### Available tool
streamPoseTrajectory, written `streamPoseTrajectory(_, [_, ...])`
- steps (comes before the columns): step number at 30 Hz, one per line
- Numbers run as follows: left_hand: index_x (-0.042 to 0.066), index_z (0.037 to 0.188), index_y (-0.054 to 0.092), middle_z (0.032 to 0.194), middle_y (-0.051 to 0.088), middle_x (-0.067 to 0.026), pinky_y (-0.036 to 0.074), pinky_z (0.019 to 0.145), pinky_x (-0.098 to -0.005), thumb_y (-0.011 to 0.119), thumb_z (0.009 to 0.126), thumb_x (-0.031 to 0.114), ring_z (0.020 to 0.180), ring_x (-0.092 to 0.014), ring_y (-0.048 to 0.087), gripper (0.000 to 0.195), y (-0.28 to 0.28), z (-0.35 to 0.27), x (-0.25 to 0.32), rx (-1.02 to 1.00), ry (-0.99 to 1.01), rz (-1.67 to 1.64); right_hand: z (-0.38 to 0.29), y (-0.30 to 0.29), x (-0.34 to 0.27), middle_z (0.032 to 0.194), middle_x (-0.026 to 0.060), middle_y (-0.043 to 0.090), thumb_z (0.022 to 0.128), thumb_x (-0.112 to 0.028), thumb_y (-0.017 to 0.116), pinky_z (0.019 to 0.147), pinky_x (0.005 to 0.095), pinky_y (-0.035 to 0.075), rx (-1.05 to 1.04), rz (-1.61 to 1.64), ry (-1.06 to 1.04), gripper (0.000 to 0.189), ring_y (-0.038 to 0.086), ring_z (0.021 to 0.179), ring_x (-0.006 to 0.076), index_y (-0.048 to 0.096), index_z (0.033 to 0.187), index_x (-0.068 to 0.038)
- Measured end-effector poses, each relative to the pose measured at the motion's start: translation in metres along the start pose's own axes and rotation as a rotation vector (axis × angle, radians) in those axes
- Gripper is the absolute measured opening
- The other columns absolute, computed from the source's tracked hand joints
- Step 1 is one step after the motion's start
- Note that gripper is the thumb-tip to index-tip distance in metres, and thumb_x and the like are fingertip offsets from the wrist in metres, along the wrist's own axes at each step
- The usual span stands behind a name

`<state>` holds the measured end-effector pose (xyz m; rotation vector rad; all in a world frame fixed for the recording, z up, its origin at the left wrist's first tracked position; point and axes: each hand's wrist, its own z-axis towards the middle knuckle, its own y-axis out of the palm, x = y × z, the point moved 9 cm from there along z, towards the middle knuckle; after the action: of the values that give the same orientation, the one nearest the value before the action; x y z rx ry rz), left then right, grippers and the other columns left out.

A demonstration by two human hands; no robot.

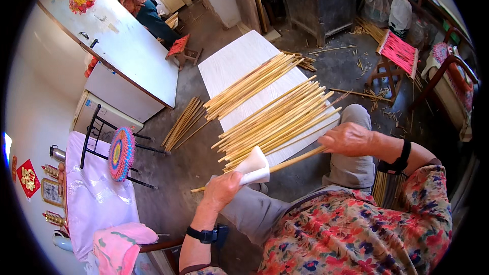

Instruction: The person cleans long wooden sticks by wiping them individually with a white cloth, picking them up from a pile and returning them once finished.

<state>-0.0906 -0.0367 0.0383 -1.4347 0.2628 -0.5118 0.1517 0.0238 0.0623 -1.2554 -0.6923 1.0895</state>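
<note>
A long pale stalk (294,160) runs across my lap, held between both hands. My left hand (223,187) presses a folded white cloth (256,168) around the stalk near its left part, and the stalk's tip sticks out beyond that hand. Farther right, my right hand (344,139) grips the stalk's other end. Just beyond my hands, a thick row of similar stalks (275,118) lies on a low white board (248,49). A second, narrower bundle of stalks (252,86) rests farther back on the same board.
More stalks (185,124) lie on the floor left of the board. A black-framed stool (122,154) stands left, and a red-strapped folding stool (397,53) at right among cut scraps. A dark cabinet (321,11) carries stalks. Another person (143,7) bends beyond the white door (114,30).
</note>
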Motion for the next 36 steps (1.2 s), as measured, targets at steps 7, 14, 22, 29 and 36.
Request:
streamPoseTrajectory(7, [0.008, 0.078, 0.045, 0.068, 0.054, -0.0092, 0.046, 0.055, -0.0392, 0.062, 0.071, 0.012, 0.066, -0.030, 0.057, 0.019, 0.002, -0.032, -0.033, -0.009, -0.098, 0.053, -0.047, -0.009, 0.042, 0.069, 0.0080, 0.055, 0.074, -0.021, 0.063, 0.055, 0.0336, 0.047, -0.040, 0.087, 0.096, 0.024, 0.058, 0.064, 0.0260, 0.051, 0.090, -0.007])
streamPoseTrajectory(14, [-0.001, 0.098, 0.055, 0.082, 0.062, -0.0105, 0.043, 0.063, -0.0270, 0.042, 0.091, 0.024, 0.069, -0.017, 0.056, 0.029, -0.024, -0.089, -0.121, 0.484, -0.750, -0.626, -0.091, -0.018, 0.100, 0.064, 0.0104, 0.054, 0.079, -0.017, 0.058, 0.054, 0.0338, 0.045, 0.142, 0.273, 0.549, 0.016, 0.055, 0.059, 0.0277, 0.053, 0.088, -0.004])
streamPoseTrajectory(22, [0.010, 0.131, 0.030, 0.127, 0.043, -0.0081, 0.036, 0.095, -0.0389, 0.038, 0.088, 0.048, 0.114, -0.025, 0.044, 0.058, 0.003, 0.015, -0.060, 0.826, -0.342, -1.953, 0.009, 0.039, 0.025, 0.069, 0.0012, 0.045, 0.087, -0.018, 0.052, 0.052, 0.0240, 0.037, 0.249, 1.227, 0.747, 0.022, 0.040, 0.060, 0.0081, 0.051, 0.105, -0.004])
streamPoseTrajectory(29, [0.009, 0.130, 0.032, 0.124, 0.044, -0.0081, 0.039, 0.092, -0.0379, 0.035, 0.087, 0.052, 0.110, -0.025, 0.046, 0.061, 0.044, 0.025, -0.051, 0.896, -0.410, -2.044, 0.067, 0.032, -0.045, 0.068, 0.0002, 0.044, 0.092, -0.022, 0.043, 0.047, 0.0212, 0.034, 0.011, 1.455, 0.544, 0.021, 0.040, 0.057, 0.0062, 0.048, 0.101, -0.003])
streamPoseTrajectory(36, [0.009, 0.129, 0.035, 0.124, 0.046, -0.0083, 0.036, 0.094, -0.0383, 0.037, 0.088, 0.048, 0.112, -0.025, 0.045, 0.056, 0.049, 0.032, -0.035, 0.864, -0.404, -2.259, 0.090, 0.076, -0.052, 0.067, 0.0036, 0.050, 0.090, -0.019, 0.041, 0.046, 0.0257, 0.039, -0.095, 1.023, 0.460, 0.019, 0.045, 0.052, 0.0115, 0.044, 0.103, -0.005])
